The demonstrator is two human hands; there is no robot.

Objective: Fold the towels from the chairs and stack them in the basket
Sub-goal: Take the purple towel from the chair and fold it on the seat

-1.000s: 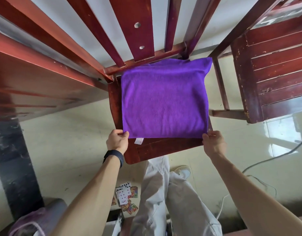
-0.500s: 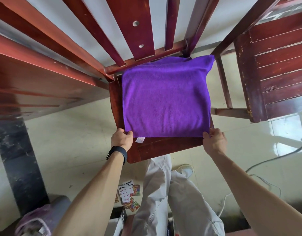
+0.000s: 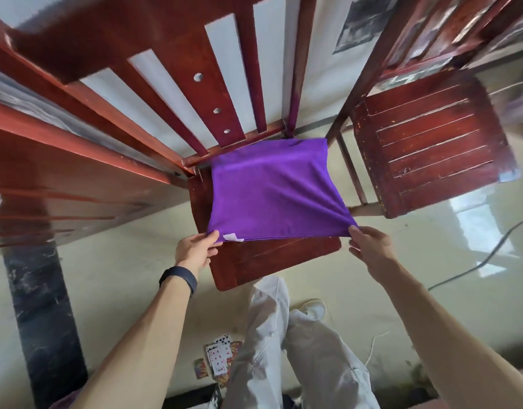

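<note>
Towel (image 3: 272, 190) now lifts off the chair seat (image 3: 272, 261) between the hands, left hand (image 3: 195, 249) and right hand (image 3: 369, 246) each pinching a near corner (next fold likely starting).

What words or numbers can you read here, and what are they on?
No words or numbers can be read for sure.
White tag on the purple towel: too small to read.
Playing cards on the floor: red diamonds and black spades show, but the corner numbers are too small.
Framed picture: blurred.
</note>
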